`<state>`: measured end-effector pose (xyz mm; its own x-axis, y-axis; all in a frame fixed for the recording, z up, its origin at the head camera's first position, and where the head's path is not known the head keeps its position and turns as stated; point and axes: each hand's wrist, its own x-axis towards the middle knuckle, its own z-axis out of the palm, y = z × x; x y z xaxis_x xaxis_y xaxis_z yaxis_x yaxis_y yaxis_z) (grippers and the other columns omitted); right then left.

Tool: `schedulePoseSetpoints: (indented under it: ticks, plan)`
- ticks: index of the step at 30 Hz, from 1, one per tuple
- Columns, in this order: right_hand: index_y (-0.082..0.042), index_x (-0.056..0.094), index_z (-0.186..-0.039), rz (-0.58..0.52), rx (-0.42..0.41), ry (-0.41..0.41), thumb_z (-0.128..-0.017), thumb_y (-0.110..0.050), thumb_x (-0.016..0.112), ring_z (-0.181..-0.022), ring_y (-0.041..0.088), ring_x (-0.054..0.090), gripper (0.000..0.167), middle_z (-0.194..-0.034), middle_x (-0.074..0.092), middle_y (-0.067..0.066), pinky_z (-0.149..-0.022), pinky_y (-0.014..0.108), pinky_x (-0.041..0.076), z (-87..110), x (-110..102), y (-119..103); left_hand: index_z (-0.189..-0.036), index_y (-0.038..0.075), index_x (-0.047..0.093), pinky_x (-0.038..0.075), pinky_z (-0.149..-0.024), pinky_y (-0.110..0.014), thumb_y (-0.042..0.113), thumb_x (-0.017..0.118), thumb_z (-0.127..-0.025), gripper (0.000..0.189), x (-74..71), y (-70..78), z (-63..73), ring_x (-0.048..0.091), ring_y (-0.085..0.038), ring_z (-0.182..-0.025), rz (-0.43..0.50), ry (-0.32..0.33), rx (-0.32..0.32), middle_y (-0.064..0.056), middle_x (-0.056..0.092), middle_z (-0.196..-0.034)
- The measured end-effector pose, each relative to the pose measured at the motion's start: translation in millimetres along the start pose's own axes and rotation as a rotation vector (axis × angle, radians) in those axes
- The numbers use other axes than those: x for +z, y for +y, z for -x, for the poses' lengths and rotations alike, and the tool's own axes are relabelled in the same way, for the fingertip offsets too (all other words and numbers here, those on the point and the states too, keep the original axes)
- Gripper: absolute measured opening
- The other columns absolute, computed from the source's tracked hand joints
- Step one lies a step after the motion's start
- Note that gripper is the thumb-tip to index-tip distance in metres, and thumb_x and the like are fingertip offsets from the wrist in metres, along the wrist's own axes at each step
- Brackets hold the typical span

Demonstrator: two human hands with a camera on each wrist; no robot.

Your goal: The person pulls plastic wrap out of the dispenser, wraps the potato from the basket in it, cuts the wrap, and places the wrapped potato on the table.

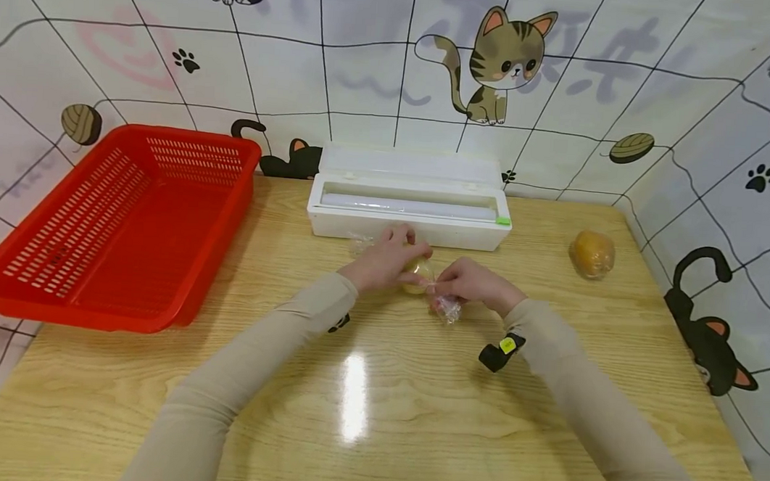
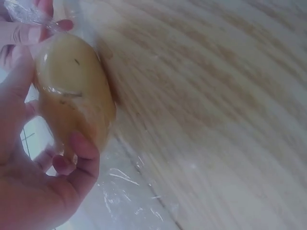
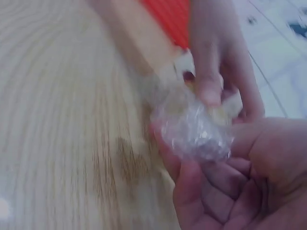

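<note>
A pale yellow oblong fruit or vegetable (image 2: 76, 81) with small dark marks is covered in clear plastic wrap; in the head view it shows between the hands. My left hand (image 1: 390, 259) holds it, thumb and fingers curled around its sides. On its right, my right hand (image 1: 477, 283) pinches the gathered end of the plastic wrap (image 3: 196, 136), which bunches up crumpled and shiny. At the other end, a loose flap of film (image 2: 124, 187) spreads out past the left fingers.
Behind the hands, a white wrap dispenser box (image 1: 408, 231) stands with its lid up and a film roll (image 1: 406, 207) inside. A red plastic basket (image 1: 188, 310) sits at left. An orange-yellow wrapped round item (image 1: 593, 254) rests at the table's right side. Cat-print sheeting (image 1: 368, 72) borders the table.
</note>
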<state>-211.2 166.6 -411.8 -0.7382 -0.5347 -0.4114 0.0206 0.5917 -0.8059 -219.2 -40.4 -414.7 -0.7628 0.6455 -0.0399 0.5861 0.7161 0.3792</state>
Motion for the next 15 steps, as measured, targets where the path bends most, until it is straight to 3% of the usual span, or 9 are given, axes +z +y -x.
schedulePoseSetpoints:
  ticks: [5, 9, 15]
  plan:
    - [0.015, 0.065, -0.100, -0.260, 0.070, -0.131, -0.095, -0.009, 0.060, -0.070, 0.009, 0.063, 0.025, -0.078, 0.070, 0.005, -0.065, 0.022, 0.051, -6.4, -9, 15, -0.139, 0.022, 0.052, 0.045, -0.076, -0.034, 0.050, 0.063, -0.085, 0.062, 1.7, -2.6, -0.6, 0.038, -0.026, -0.101, -0.006, 0.001, 0.012, -0.009, 0.037, -0.124]
    - [0.011, 0.066, -0.100, -0.394, 0.079, -0.213, -0.099, -0.006, 0.051, -0.079, 0.011, 0.065, 0.022, -0.085, 0.071, 0.006, -0.072, 0.025, 0.052, -7.8, -14, 24, -0.142, 0.023, 0.050, 0.045, -0.072, -0.032, 0.053, 0.063, -0.084, 0.066, 4.0, -3.1, 0.0, 0.038, -0.025, -0.097, -0.039, -0.011, -0.008, -0.009, 0.036, -0.124]
    - [-0.002, 0.070, -0.091, -0.528, 0.142, -0.174, -0.100, -0.005, 0.048, -0.078, 0.010, 0.064, 0.025, -0.083, 0.070, 0.005, -0.070, 0.022, 0.050, -8.6, -12, 25, -0.140, 0.021, 0.051, 0.044, -0.071, -0.031, 0.055, 0.065, -0.082, 0.069, 6.3, -2.6, 3.3, 0.040, -0.024, -0.093, -0.062, 0.006, -0.038, -0.008, 0.036, -0.122]
